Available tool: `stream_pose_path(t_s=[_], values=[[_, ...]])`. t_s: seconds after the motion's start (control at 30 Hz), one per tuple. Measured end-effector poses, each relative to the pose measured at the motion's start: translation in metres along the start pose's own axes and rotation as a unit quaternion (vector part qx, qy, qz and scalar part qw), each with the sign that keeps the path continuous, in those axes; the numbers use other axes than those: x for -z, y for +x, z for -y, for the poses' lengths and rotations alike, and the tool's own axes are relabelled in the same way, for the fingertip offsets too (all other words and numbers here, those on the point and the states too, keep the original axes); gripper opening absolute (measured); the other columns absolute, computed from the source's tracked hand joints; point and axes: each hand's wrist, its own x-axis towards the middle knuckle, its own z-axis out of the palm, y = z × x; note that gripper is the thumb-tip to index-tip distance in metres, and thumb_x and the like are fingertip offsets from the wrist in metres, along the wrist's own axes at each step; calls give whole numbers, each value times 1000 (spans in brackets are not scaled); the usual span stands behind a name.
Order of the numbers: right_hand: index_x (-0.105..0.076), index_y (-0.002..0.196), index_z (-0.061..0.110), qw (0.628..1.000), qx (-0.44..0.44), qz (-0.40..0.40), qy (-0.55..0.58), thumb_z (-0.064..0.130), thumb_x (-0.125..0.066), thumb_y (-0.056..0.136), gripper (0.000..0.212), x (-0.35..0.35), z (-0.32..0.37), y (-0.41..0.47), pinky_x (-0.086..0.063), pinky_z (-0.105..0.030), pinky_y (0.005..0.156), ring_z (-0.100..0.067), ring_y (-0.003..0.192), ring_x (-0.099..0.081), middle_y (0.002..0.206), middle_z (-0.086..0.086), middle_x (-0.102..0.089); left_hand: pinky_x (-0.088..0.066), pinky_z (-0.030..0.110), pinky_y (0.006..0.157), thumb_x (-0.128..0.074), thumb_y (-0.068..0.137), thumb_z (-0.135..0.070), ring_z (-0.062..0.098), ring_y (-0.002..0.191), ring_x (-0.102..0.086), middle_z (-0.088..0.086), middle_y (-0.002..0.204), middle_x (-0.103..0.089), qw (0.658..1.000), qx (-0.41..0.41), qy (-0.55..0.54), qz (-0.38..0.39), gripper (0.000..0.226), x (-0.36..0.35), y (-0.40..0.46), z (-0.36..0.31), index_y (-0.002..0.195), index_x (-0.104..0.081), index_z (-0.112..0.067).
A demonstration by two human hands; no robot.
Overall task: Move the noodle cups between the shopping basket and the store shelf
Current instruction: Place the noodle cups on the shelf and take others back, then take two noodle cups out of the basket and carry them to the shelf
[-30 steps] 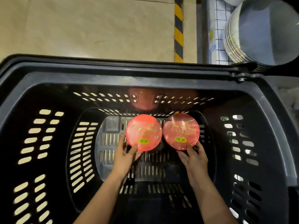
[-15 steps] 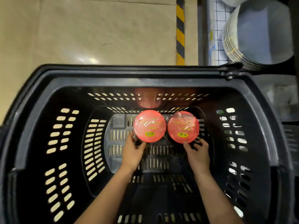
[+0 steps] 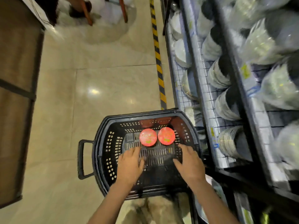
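Observation:
Two noodle cups with red lids stand side by side at the far end of a black shopping basket [image 3: 100, 152] on the floor: the left cup [image 3: 148, 137] and the right cup [image 3: 166, 136]. My left hand [image 3: 130, 165] hovers over the basket's near half with relaxed fingers, holding nothing. My right hand [image 3: 190, 164] hovers beside it, fingers spread, also empty. Neither hand touches a cup. The store shelf [image 3: 200, 81] runs along the right side.
The shelf's tiers hold stacks of wrapped plates and bowls [image 3: 226, 102]. A yellow and black hazard strip [image 3: 159, 68] runs along the shelf's foot. Tiled floor lies to the left; a brown fixture [image 3: 17, 88] stands at the far left. The basket's handle [image 3: 80, 159] sticks out left.
Both hands have let go of the cups and pulled back and up out of the basket. The view has risen and widened, showing the shelf and floor.

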Motion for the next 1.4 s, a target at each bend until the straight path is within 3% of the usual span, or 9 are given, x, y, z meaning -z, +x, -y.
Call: stream_pose_path(t_s=[0.2,0.47,0.6,0.73,0.87,1.03,1.1,1.27,1.4], values=[[-43,135,21,991,25,-104,74,34,-63,86,54,83,22,-119,-42,-32,99,-21,123,-49,131,0,-50,-53,37,63,-69,72,-21,27,74,-65,6,86,-66,994,-98,-11,-51,35,107,-69,-42,105,-61,-12],[-24,140,35,962,-94,-185,176,47,-49,92,55,102,21,-269,-34,-22,101,-10,131,-35,144,12,-30,-39,18,77,-43,79,-46,9,91,-60,-6,101,-62,955,-270,-103,-58,43,185,-148,-85,114,-55,-24],[-24,138,35,919,-198,-258,225,47,-49,92,54,76,25,-351,-33,-16,98,-5,130,-38,141,13,-33,-47,36,85,-30,76,-57,20,102,-59,-2,112,-60,926,-368,-88,-8,63,194,-191,-106,120,-56,-20],[-20,141,35,859,-282,-309,294,46,-49,92,58,51,25,-425,-30,-14,100,-6,132,-37,142,9,-34,-36,18,93,-40,85,-49,7,113,-49,-15,116,-47,864,-492,-99,37,47,198,-234,-139,127,-44,-29],[-19,138,37,779,-361,-378,346,50,-47,92,56,16,23,-514,-30,-10,96,-3,131,-37,142,13,-31,-38,12,71,-48,79,-45,0,86,-56,-14,100,-57,813,-571,-88,76,43,184,-294,-175,115,-59,-25],[-22,125,45,687,-428,-437,392,76,-56,67,74,-25,12,-604,-31,-12,97,-4,128,-39,128,13,-37,-33,12,94,-58,88,-31,4,118,-49,-19,116,-44,754,-637,-94,131,42,157,-386,-213,128,-45,-29],[-25,128,44,663,-457,-451,385,59,-58,81,59,-42,0,-635,-28,-11,99,-3,131,-37,131,13,-36,-30,11,94,-60,87,-30,4,119,-48,-17,119,-47,742,-646,-107,142,44,143,-421,-225,129,-45,-28],[-20,118,55,652,-474,-482,343,45,-53,90,45,-73,-37,-711,-30,-12,97,-3,129,-39,131,15,-34,-33,17,99,-54,91,-33,5,122,-46,-11,129,-48,728,-659,-114,150,46,116,-501,-258,134,-39,-25],[-33,137,29,651,-468,-507,315,37,-61,87,58,-84,-78,-757,-29,-14,103,-6,129,-40,139,11,-39,-37,20,95,-57,89,-30,6,116,-48,-16,120,-48,727,-653,-148,149,43,102,-550,-283,130,-43,-25]])
